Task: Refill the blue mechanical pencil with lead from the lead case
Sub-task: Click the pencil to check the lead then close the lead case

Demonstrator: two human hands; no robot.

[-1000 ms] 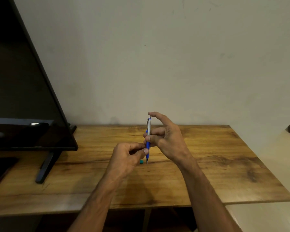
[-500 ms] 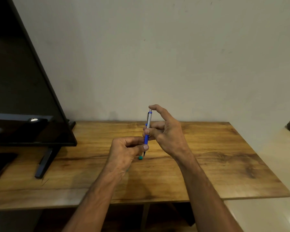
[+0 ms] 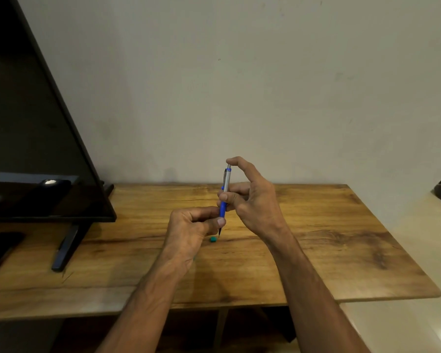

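Right hand (image 3: pixel 252 200) gripping upright blue-and-silver mechanical pencil (image 3: pixel 225 194) | left hand (image 3: pixel 191 230) pinching its lower tip | grained wooden table (image 3: pixel 341 238)

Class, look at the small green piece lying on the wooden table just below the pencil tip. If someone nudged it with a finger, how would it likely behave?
The green piece looks tiny, so it is probably very light and would skid at a slight touch. Its rounded look suggests it might roll across the smooth table. It could be fiddly to pinch.
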